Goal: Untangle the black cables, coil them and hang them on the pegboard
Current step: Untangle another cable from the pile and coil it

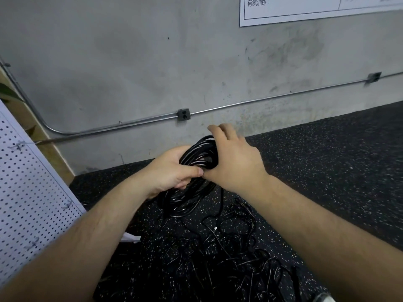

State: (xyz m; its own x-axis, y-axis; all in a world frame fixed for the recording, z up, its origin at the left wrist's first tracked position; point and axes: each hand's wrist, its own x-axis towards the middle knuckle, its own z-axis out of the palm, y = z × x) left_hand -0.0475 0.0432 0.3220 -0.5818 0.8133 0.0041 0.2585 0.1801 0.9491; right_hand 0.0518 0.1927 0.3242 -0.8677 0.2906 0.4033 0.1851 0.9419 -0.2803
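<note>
Loose black cables (229,253) lie tangled on speckled floor (327,171), nearest | coil (192,175) held up above them, between both hands | left hand (172,171) clenched around coil's left side | right hand (233,162) draped over coil's top right, fingers curled | pegboard (28,192) leans at left, apart from coil

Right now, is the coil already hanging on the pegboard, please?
No, the coil is held between both hands, left and right, above the floor, apart from the pegboard.
</note>
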